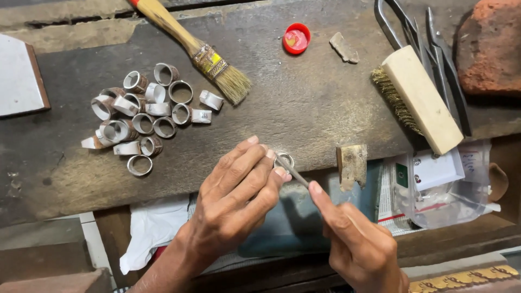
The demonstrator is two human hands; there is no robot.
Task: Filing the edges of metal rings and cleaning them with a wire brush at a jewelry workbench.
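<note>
Head view, looking down on a worn wooden bench [304, 108]. Left hand [236, 198] closed on a small metal ring [284, 160], pinched at the fingertips and braced against the bench's front edge. Right hand [355, 244] closed on a thin file [293, 172], forefinger laid along it, tip entering the ring. Step in hand, by judgement: filing the ring's inner face or rim. Next move likely calls for short, light strokes with the ring held firm against the edge, so the tool does not slip onto the fingers.

Far left on the bench, a pile of similar rings [142, 116], well apart from the hands. Beyond, a paintbrush [201, 54], a red bottle cap [296, 38], a wire brush [420, 97] with a pale wooden back, and tongs [434, 49] beside a brick [491, 46]. Just right of the ring, a small wooden block [351, 164].
</note>
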